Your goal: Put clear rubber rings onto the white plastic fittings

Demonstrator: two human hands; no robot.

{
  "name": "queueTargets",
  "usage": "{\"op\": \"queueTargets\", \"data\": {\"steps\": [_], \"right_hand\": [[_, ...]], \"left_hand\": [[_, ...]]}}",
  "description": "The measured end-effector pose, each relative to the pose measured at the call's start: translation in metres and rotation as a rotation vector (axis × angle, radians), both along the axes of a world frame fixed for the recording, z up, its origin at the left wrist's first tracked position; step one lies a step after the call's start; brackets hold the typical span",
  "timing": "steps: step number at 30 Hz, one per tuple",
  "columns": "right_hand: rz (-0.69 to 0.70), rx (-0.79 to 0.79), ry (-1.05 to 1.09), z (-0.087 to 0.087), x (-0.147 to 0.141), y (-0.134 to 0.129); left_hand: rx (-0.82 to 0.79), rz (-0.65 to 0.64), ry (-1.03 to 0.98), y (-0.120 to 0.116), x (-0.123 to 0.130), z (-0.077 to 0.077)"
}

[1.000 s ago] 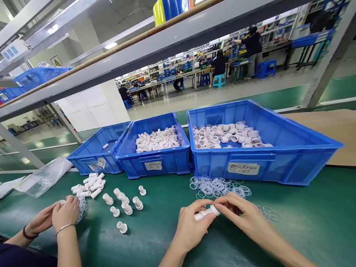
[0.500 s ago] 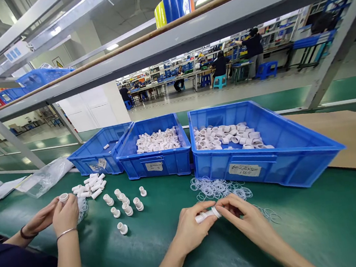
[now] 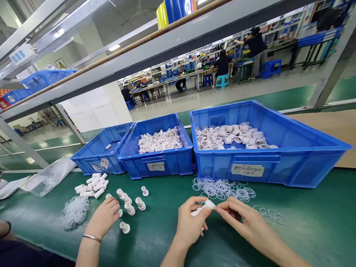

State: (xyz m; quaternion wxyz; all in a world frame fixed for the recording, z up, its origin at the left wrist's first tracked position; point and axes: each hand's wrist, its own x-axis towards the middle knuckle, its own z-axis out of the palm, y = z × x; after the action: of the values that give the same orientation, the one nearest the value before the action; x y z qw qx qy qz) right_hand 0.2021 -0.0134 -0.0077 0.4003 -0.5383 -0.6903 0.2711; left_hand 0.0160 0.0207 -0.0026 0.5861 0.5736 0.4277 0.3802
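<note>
My left hand (image 3: 190, 222) is closed around a white plastic pipe fitting (image 3: 210, 204), whose wider collar end points to the right. At that collar, the thumb and fingertips of my right hand (image 3: 239, 215) are pinched together; whatever lies between them is too small to make out. Just beyond my hands lies a pile of thin clear rings (image 3: 224, 189), and several loose rings (image 3: 269, 215) are beside my right hand. Several collared white fittings (image 3: 129, 208) stand upright on the green table (image 3: 161, 250) to the left.
A co-worker's hand (image 3: 103, 219) reaches among the standing fittings. White tubes (image 3: 93, 185) and another ring pile (image 3: 74, 212) lie at left. Three blue bins line the back: left (image 3: 99, 162), middle (image 3: 133, 168) and right (image 3: 215, 163). Brown cardboard (image 3: 347, 136) lies at far right.
The fitting has tilted up at its collar end in my left hand, and my right fingers have shifted slightly. The co-worker's hand has moved right from the ring pile to the standing fittings.
</note>
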Motion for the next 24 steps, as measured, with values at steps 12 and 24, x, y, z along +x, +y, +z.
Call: {"op": "queueTargets", "data": {"steps": [12,24], "right_hand": [[0.084,-0.177,0.234,-0.001,0.004,0.006],[-0.067,-0.227,0.285,-0.003,0.018,0.016]], "left_hand": [[-0.154,-0.194,-0.242,0.004,0.001,-0.004],[-0.225,-0.149,-0.386,0.005,0.003,-0.006]]}}
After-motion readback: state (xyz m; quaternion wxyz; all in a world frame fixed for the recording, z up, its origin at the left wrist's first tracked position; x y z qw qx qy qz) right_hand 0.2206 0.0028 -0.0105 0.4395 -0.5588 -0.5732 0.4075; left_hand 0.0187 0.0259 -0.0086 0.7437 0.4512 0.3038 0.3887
